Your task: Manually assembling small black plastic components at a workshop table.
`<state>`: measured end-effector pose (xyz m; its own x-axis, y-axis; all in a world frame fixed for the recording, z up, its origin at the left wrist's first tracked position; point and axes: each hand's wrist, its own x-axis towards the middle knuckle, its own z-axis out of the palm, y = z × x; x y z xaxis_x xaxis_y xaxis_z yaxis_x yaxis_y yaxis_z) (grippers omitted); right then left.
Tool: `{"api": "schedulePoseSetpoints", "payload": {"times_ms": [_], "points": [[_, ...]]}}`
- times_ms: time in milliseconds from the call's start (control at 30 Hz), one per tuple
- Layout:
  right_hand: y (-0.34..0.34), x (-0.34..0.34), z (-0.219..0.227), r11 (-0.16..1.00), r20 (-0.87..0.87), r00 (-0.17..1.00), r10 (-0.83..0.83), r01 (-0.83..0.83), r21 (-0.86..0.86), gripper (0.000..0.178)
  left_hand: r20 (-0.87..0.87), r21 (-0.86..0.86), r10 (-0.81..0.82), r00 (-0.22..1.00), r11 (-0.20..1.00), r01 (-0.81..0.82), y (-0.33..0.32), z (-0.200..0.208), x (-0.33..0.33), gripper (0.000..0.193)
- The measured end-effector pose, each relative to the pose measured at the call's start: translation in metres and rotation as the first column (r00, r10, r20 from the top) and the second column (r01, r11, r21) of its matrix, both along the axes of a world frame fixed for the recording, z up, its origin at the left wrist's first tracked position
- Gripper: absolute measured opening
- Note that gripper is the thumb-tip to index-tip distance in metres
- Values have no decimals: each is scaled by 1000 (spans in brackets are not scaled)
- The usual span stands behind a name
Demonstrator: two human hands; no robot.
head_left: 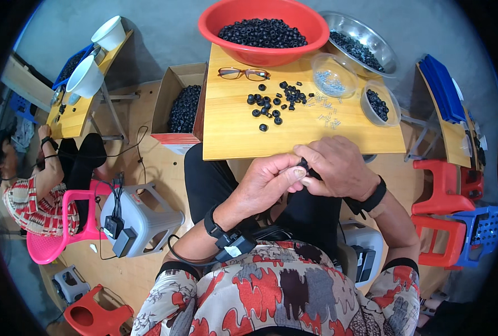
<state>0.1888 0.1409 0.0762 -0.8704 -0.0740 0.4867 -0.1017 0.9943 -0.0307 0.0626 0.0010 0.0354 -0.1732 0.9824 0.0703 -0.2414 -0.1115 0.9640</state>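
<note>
My left hand (265,180) and my right hand (341,169) meet just off the front edge of the wooden table (305,147). Pinched between the fingertips of both is a small black plastic part (303,163), mostly covered by fingers and thumbs. Beyond them on the table lies a loose group of round black plastic pieces (264,105), with smaller black pieces (293,94) beside it. To its right are scattered tiny metal springs (328,119). A clear tub (333,75) holds more springs, and another clear tub (377,105) holds black pieces.
A red basin (263,50) full of black pieces and a steel basin (391,61) stand at the back. Folded eyeglasses (243,74) lie left. A cardboard box (165,106) of black pieces sits beside the table. Another person (39,190) works far left; stools (439,185) stand right.
</note>
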Motion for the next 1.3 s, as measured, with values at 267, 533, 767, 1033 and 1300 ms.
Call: {"api": "schedulePoseSetpoints", "payload": {"times_ms": [267, 533, 767, 1033, 1300], "points": [[-11, 0, 1, 689, 50, 998, 37, 11, -724, 19, -114, 66, -5, 993, 998, 12, -2, -1, -5, 18], [-12, 4, -7, 174, 3, 999, -44, 10, -985, 13, -17, 45, 68, 998, 997, -67, -4, 7, -2, 21], [-12, 9, -7, -4, -98, 993, -59, -98, -995, 18, -143, 102, 131, 981, 988, -117, -3, 4, -5, 19], [-8, 10, -13, -36, -163, 985, -54, -165, -986, 15, -122, 79, 122, 985, 990, -113, -3, 5, -5, 19], [-8, 13, -10, -69, -136, 991, -13, -137, -988, 15, -178, 39, 104, 979, 994, -98, -4, 6, -8, 19]]}}
